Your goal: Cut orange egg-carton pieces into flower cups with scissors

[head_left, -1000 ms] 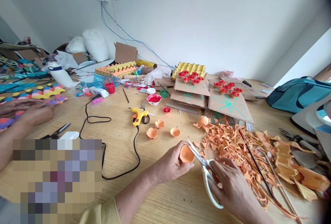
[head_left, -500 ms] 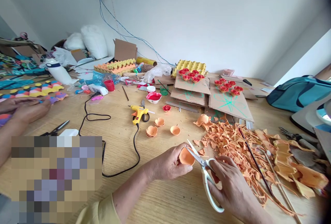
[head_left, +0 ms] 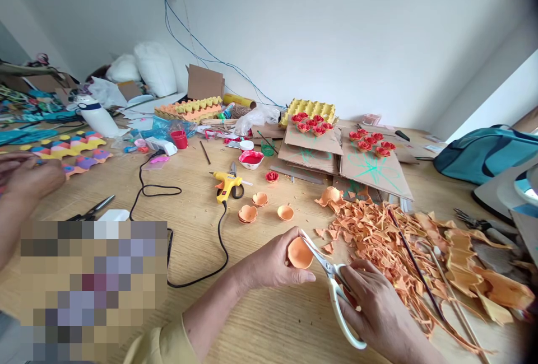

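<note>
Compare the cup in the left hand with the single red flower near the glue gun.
The cup is orange; the flower is red. The cup is open and hollow; the flower is filled with layered petals. The left hand holds the cup, with scissors at its rim; the flower rests on the table. Both look roundish.

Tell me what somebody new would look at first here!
Probably the big heap of orange scraps spread over the right side of the table. Next, the bright red flowers sitting on cardboard toward the back. Then, front and middle, the left hand holding a little orange cup while the right hand holds white-handled scissors at its rim.
</note>
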The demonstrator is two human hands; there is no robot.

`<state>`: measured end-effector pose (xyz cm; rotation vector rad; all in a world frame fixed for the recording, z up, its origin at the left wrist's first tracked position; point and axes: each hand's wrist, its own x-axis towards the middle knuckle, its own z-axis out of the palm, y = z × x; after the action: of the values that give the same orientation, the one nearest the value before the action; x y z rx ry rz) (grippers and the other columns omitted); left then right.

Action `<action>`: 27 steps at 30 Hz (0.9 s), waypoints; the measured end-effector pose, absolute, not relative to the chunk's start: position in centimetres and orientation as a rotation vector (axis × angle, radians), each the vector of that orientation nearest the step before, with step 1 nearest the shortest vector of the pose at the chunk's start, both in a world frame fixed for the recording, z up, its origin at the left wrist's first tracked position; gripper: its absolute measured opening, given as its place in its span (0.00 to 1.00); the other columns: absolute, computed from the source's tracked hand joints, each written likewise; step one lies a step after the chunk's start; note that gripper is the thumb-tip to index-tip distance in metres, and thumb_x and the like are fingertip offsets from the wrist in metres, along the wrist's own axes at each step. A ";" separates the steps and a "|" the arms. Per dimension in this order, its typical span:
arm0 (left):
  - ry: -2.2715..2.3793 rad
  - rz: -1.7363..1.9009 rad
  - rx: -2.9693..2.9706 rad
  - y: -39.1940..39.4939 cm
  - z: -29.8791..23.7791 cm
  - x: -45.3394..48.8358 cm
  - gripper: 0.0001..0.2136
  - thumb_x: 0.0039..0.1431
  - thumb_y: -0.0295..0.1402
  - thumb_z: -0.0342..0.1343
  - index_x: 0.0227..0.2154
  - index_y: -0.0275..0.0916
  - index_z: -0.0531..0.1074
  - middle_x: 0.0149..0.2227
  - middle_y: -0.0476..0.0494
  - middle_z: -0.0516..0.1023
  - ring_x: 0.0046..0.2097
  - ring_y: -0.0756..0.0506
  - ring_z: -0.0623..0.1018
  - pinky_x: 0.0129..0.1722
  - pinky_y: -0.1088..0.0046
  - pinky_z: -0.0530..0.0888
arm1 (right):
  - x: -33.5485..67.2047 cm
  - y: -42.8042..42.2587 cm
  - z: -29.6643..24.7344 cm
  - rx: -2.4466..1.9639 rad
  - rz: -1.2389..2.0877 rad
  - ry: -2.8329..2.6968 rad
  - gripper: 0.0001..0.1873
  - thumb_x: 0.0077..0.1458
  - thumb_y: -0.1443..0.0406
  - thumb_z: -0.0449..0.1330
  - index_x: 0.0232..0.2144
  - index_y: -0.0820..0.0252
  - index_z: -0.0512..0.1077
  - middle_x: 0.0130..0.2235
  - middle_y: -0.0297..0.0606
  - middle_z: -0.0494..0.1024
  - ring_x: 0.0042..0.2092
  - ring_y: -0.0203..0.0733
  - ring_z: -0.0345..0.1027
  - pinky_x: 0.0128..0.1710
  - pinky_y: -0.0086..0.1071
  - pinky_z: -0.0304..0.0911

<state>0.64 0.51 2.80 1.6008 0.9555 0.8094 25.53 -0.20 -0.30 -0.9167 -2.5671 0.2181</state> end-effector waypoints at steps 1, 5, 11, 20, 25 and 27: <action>0.943 0.855 1.604 0.5 2.8 0.7 0.21 0.47 0.39 0.67 0.40 0.38 0.64 0.32 0.51 0.65 0.33 0.49 0.64 0.31 0.75 0.65 | 25.6 -0.2 -0.4 -0.930 0.212 -2.557 0.14 0.64 0.64 0.54 0.28 0.54 0.54 0.24 0.27 0.66 0.26 0.38 0.60 0.33 0.34 0.55; 0.939 0.972 1.679 0.2 2.7 1.1 0.20 0.55 0.38 0.61 0.47 0.37 0.65 0.39 0.46 0.70 0.38 0.48 0.68 0.37 0.73 0.68 | 25.7 0.1 -0.7 -0.952 0.175 -2.522 0.13 0.64 0.64 0.54 0.28 0.54 0.55 0.24 0.27 0.66 0.27 0.38 0.61 0.35 0.34 0.56; 0.953 0.863 1.761 0.2 2.9 0.9 0.12 0.58 0.32 0.57 0.44 0.38 0.66 0.36 0.49 0.69 0.35 0.49 0.67 0.37 0.73 0.67 | 25.3 0.3 -0.6 -0.955 0.152 -2.511 0.13 0.60 0.65 0.56 0.27 0.54 0.55 0.24 0.25 0.64 0.25 0.37 0.59 0.42 0.39 0.57; 0.898 0.748 1.679 0.3 3.4 0.8 0.07 0.57 0.30 0.56 0.39 0.38 0.67 0.33 0.51 0.64 0.33 0.50 0.64 0.32 0.75 0.63 | 25.2 -0.1 -0.3 -0.938 0.158 -2.504 0.13 0.60 0.64 0.56 0.28 0.54 0.55 0.24 0.25 0.63 0.25 0.35 0.57 0.45 0.41 0.56; 0.886 0.747 1.646 0.3 3.5 0.5 0.07 0.54 0.28 0.56 0.36 0.39 0.67 0.31 0.52 0.62 0.33 0.50 0.63 0.33 0.74 0.62 | 25.3 -0.1 -0.3 -0.870 0.203 -2.532 0.14 0.62 0.63 0.55 0.28 0.54 0.54 0.24 0.25 0.64 0.24 0.35 0.56 0.41 0.39 0.57; 0.869 0.735 1.636 0.3 3.5 0.3 0.05 0.55 0.28 0.55 0.35 0.38 0.67 0.31 0.52 0.62 0.32 0.50 0.63 0.32 0.74 0.62 | 25.3 -0.2 -0.3 -0.854 0.215 -2.541 0.13 0.63 0.63 0.54 0.28 0.54 0.54 0.24 0.25 0.65 0.24 0.35 0.56 0.39 0.38 0.57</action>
<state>0.35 0.33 3.51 1.6364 0.8686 0.7352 25.30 -0.16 -0.25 -0.8540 -2.5412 0.2151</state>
